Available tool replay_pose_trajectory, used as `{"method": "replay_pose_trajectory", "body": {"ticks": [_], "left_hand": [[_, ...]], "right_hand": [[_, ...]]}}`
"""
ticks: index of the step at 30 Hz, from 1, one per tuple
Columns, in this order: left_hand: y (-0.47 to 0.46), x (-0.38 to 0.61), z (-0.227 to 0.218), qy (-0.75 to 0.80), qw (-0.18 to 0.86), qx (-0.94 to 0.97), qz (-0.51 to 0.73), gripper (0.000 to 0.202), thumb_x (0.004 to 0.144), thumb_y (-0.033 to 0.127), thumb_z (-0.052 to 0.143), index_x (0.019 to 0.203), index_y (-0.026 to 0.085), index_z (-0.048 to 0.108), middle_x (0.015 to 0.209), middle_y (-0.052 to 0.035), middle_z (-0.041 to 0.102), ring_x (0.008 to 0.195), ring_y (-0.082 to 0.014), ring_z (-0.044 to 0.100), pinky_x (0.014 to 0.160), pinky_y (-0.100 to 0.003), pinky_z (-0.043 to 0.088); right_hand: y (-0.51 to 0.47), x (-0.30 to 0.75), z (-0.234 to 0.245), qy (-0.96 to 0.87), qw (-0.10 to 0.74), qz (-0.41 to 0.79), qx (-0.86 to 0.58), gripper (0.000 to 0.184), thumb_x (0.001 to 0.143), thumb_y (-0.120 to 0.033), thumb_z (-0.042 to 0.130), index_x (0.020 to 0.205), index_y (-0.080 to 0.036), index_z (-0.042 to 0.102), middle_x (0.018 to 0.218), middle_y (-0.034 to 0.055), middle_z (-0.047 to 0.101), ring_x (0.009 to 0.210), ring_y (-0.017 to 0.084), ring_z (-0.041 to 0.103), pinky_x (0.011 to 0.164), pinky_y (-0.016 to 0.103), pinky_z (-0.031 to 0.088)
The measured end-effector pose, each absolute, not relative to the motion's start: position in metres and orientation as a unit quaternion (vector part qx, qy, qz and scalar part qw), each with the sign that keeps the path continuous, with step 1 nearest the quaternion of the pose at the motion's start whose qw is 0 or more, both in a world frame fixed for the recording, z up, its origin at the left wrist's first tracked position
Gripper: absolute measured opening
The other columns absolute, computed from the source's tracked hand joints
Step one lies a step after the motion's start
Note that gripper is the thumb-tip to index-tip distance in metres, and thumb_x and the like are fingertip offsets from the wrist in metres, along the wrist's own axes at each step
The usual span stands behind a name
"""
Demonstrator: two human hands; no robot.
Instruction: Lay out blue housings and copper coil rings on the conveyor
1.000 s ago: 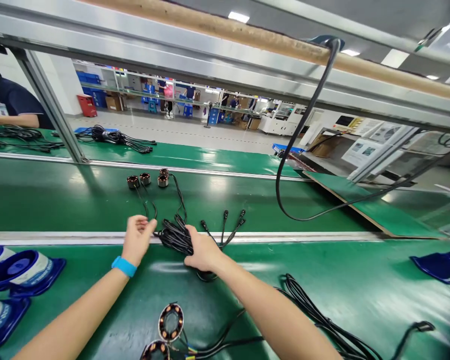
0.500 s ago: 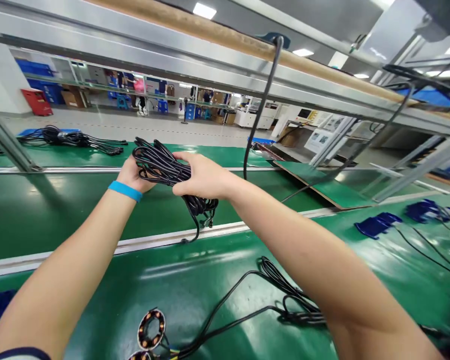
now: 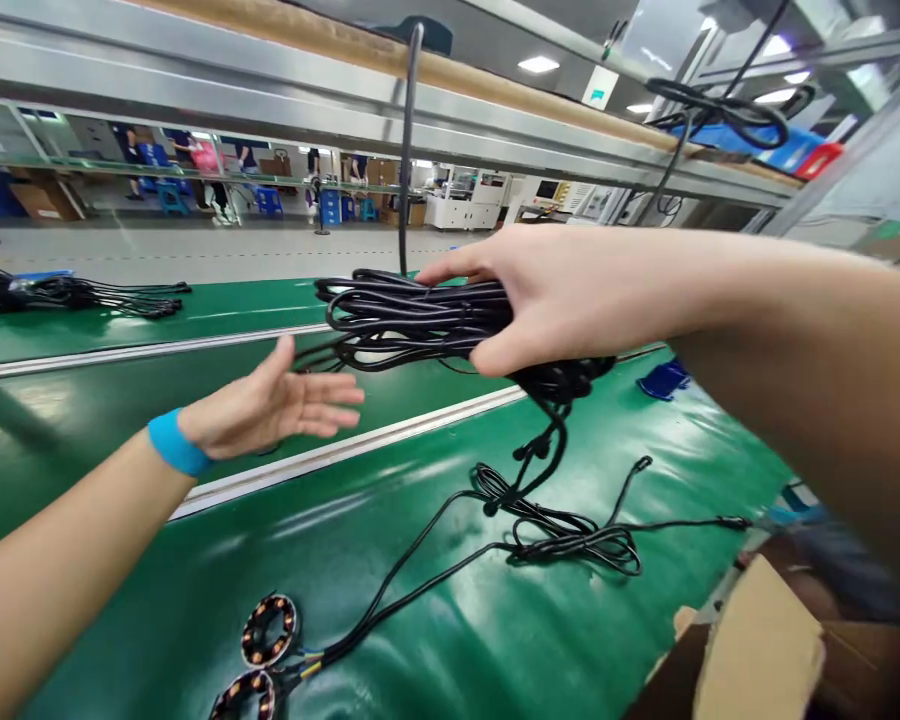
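Observation:
My right hand (image 3: 547, 290) grips a thick bundle of coiled black cables (image 3: 420, 320), held above the green work surface (image 3: 435, 650). Several cable ends dangle from the bundle's right side. To the left of the bundle, my left hand (image 3: 292, 400) is open, its fingers stretched out and holding nothing; a blue band circles that wrist. Below, two ring-shaped coil parts with copper windings (image 3: 270, 630) lie on the surface. Their black leads run right to a loosely coiled cable (image 3: 570, 540).
Another black cable bundle (image 3: 67, 290) lies at the far left. A metal rail (image 3: 270, 90) crosses overhead, with a black cable (image 3: 407, 150) hanging from it. An open cardboard box (image 3: 757, 640) stands at lower right, near a dark blue piece (image 3: 664, 380). People are in the background.
The cable bundle has moved right in my right hand. My left hand has let go of it and opened. The view has turned right, bringing the cardboard box into sight.

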State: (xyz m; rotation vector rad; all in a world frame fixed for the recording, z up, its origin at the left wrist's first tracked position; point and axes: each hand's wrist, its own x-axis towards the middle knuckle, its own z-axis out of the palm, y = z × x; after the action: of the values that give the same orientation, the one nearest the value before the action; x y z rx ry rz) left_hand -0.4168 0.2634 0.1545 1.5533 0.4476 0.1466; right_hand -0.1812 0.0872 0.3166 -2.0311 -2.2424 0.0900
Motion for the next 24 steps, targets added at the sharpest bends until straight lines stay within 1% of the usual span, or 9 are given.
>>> {"method": "replay_pose_trajectory", "body": {"ticks": [2,4,7,10,13,16,18,21,24], "left_hand": [[0.276,-0.434,0.137,0.210,0.523,0.825,-0.038,0.074,0.082,0.087,0.048,0.105,0.021,0.072,0.107,-0.0108,0.073,0.099,-0.0293,0.069,0.089,-0.037,0.056],[0.297,-0.449,0.111,0.283,0.316,0.905,-0.017,0.066,0.085,0.081,0.049,0.103,0.021,0.071,0.101,-0.0102,0.072,0.093,-0.0302,0.067,0.084,-0.039,0.054],[0.332,-0.459,0.064,0.304,0.106,0.947,0.016,0.066,0.085,0.079,0.047,0.108,0.020,0.066,0.131,-0.0164,0.060,0.112,-0.0386,0.059,0.093,-0.050,0.049],[0.350,-0.459,0.029,0.275,0.095,0.956,-0.024,0.061,0.080,0.076,0.052,0.102,0.022,0.067,0.145,-0.0161,0.049,0.119,-0.0406,0.056,0.097,-0.051,0.048],[0.355,-0.451,0.015,0.273,0.108,0.955,-0.036,0.054,0.081,0.071,0.051,0.105,0.023,0.063,0.135,-0.0146,0.055,0.104,-0.0324,0.062,0.087,-0.042,0.051],[0.358,-0.440,0.011,0.291,0.108,0.949,-0.050,0.049,0.080,0.065,0.053,0.105,0.023,0.062,0.123,-0.0129,0.060,0.088,-0.0287,0.065,0.075,-0.040,0.051],[0.359,-0.432,0.011,0.293,0.108,0.948,-0.064,0.043,0.078,0.061,0.058,0.095,0.023,0.066,0.123,-0.0114,0.061,0.092,-0.0292,0.066,0.077,-0.039,0.051],[0.352,-0.425,0.018,0.299,0.096,0.947,-0.072,0.032,0.076,0.052,0.063,0.081,0.021,0.070,0.128,-0.0103,0.060,0.099,-0.0288,0.066,0.084,-0.037,0.052],[0.329,-0.429,0.031,0.322,0.068,0.942,-0.064,0.025,0.080,0.042,0.062,0.081,0.020,0.073,0.130,-0.0113,0.058,0.090,-0.0268,0.068,0.082,-0.039,0.052]], "right_hand": [[0.070,-0.165,0.324,-0.726,0.004,0.003,-0.688,0.063,0.086,-0.049,0.066,0.139,-0.017,0.060,0.106,-0.0025,0.070,0.090,0.019,0.071,0.075,0.030,0.052],[0.054,-0.149,0.320,-0.713,-0.044,-0.025,-0.699,0.068,0.083,-0.049,0.069,0.142,-0.018,0.057,0.110,0.0001,0.071,0.087,0.019,0.072,0.072,0.030,0.051],[0.029,-0.122,0.279,-0.686,-0.089,-0.036,-0.722,0.083,0.073,-0.030,0.081,0.149,-0.025,0.049,0.107,0.0033,0.074,0.083,0.023,0.073,0.067,0.031,0.054],[0.009,-0.091,0.200,-0.654,-0.104,0.004,-0.749,0.086,0.075,-0.019,0.079,0.153,-0.024,0.043,0.121,0.0098,0.071,0.103,0.030,0.070,0.084,0.041,0.058],[0.010,-0.068,0.121,-0.637,-0.138,0.051,-0.757,0.083,0.078,-0.033,0.085,0.151,-0.017,0.047,0.151,0.0203,0.048,0.136,0.041,0.048,0.110,0.058,0.043],[0.050,-0.073,0.077,-0.692,-0.015,0.052,-0.720,0.053,0.097,-0.040,0.066,0.145,-0.021,0.054,0.147,0.0138,0.053,0.135,0.032,0.050,0.110,0.049,0.043],[0.097,-0.093,0.066,-0.716,0.069,0.026,-0.694,0.037,0.101,-0.039,0.060,0.135,-0.023,0.060,0.138,0.0083,0.060,0.127,0.025,0.055,0.108,0.040,0.043],[0.179,-0.133,0.063,-0.719,0.086,0.016,-0.690,0.033,0.102,-0.041,0.059,0.130,-0.026,0.062,0.131,0.0043,0.063,0.123,0.023,0.054,0.106,0.036,0.041],[0.247,-0.165,0.059,-0.717,0.060,0.024,-0.694,0.039,0.098,-0.045,0.062,0.133,-0.030,0.061,0.127,0.0062,0.063,0.121,0.025,0.054,0.101,0.038,0.043]]}}
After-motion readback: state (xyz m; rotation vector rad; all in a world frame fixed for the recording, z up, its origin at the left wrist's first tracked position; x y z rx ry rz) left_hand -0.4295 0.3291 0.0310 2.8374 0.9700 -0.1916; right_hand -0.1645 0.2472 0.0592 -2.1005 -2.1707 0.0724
